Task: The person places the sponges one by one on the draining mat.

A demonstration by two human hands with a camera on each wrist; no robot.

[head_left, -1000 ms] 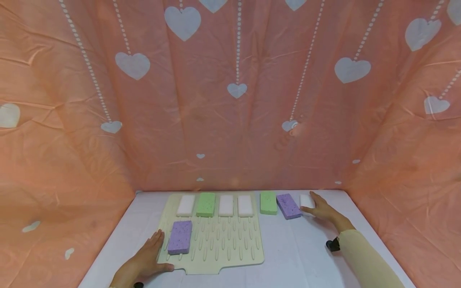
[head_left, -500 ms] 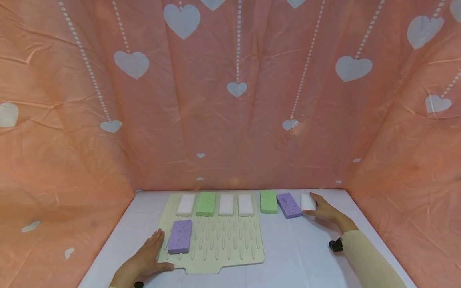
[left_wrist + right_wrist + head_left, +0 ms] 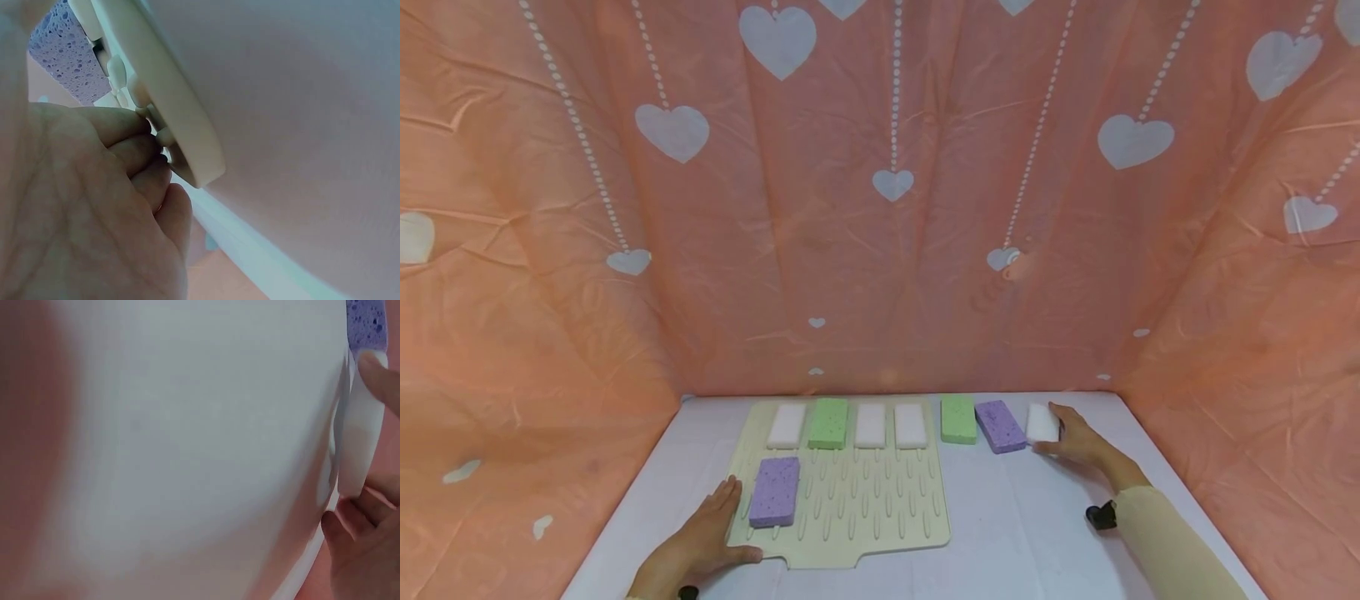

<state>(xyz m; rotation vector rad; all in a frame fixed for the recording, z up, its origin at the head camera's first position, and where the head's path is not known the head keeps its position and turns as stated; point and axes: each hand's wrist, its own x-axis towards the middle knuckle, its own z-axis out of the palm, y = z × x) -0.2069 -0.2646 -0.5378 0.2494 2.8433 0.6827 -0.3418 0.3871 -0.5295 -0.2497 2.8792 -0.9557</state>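
My left hand rests at the lower left corner of a cream ridged drying mat, fingers along its left edge and thumb by its front edge. In the left wrist view, the fingertips touch the mat's raised rim. A purple sponge lies on the mat beside that hand. At the far right, my right hand holds a white sponge between thumb and fingers, low at the table. The right wrist view has the thumb on one end of this white sponge and the fingers at the other.
Along the mat's back edge lie a white sponge, a green sponge and two more white ones. Right of the mat, a green sponge and a tilted purple sponge lie on the white table. Heart-patterned cloth walls surround it.
My right hand has shifted slightly to the right, and the white sponge with it, a little away from the purple one. The left hand stays at the mat.
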